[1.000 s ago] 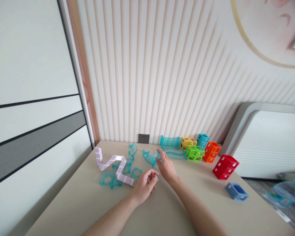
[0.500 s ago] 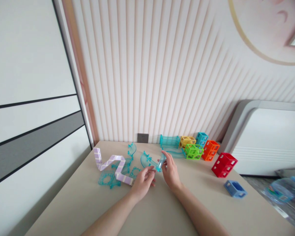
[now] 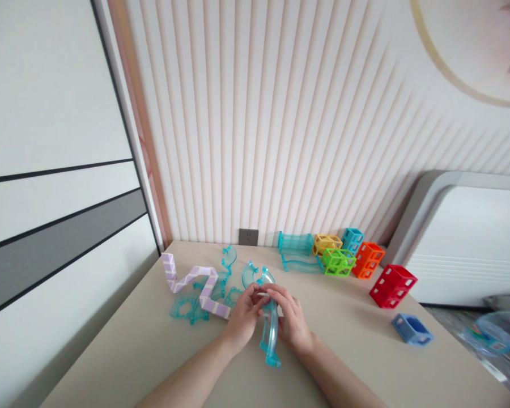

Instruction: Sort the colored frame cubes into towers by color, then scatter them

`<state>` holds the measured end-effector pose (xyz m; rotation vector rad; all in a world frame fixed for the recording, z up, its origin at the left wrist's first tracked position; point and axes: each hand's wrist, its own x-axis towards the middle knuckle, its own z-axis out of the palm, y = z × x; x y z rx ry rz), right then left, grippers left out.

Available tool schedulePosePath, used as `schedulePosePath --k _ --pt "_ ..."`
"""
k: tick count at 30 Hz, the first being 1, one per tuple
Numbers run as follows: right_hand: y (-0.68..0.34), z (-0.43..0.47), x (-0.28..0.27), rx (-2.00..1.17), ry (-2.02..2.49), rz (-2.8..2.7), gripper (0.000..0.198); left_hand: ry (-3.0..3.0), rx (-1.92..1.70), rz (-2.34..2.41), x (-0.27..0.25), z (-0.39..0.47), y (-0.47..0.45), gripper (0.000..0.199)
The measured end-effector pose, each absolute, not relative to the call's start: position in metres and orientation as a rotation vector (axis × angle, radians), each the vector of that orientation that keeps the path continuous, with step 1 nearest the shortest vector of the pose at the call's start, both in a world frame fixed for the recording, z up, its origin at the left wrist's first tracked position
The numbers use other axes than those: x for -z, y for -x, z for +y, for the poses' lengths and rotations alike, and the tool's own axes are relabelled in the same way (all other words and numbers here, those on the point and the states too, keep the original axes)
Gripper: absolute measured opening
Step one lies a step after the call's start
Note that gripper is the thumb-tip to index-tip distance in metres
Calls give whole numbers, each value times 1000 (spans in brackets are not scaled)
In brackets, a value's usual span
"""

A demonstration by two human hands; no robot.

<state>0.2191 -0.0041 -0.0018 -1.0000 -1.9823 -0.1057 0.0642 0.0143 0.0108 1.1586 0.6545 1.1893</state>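
Both hands are brought together above the tabletop [image 3: 123,345], around one end of a curved translucent teal track piece [image 3: 271,331], whose other end points toward the person. The right hand [image 3: 293,320] is bent almost closed and has hold of this piece, its fingers lying over the upper end. The left hand [image 3: 243,311] is also curled, with thumb and forefinger drawn near together at the same end; whether it grips or only touches, I cannot tell. Just behind the hands lies another curved teal piece [image 3: 249,275]. To the left, a lilac-and-white folding snake puzzle [image 3: 216,307] stretches in zigzag, partly over a teal plate with a round hole [image 3: 182,306]. Near the wall stands a teal ribbed piece [image 3: 295,245], and beside it are hollow block frames with window openings: yellow [image 3: 323,246], green [image 3: 344,264], light blue [image 3: 352,241] and orange [image 3: 368,259]. Inside the green one a rounded green part is visible. The red frame [image 3: 385,290] stands nearer, and the low blue frame [image 3: 412,331] nearest. Beyond the right edge is a clear plastic bottle [image 3: 491,333]; its content is too blurred to tell.
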Motion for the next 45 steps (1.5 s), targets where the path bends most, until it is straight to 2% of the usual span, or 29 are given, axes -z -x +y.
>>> schedulePosePath --k 6,11,23,26,29,35,45 --pt "-216 -1 -11 -109 957 -1709 42 -1144 -1358 768 -7 21 -59 39" --pt "-221 2 -25 -69 1224 -1658 33 -1165 -1507 911 -6 27 -52 32" --pt "-208 0 -27 -158 1471 -1760 27 -1194 -1528 948 -6 24 -54 49" --pt "-211 3 -22 -145 1426 -1735 32 -1173 -1502 951 -7 25 -53 50" --pt "-219 7 -17 -77 1343 -1728 37 -1156 -1441 942 -7 25 -53 37" --pt "-240 11 -21 118 1138 -1937 31 -1158 -1278 893 -13 20 -56 26" --pt "-256 13 -37 263 930 -2375 55 -1123 -1132 851 -23 12 -61 31"
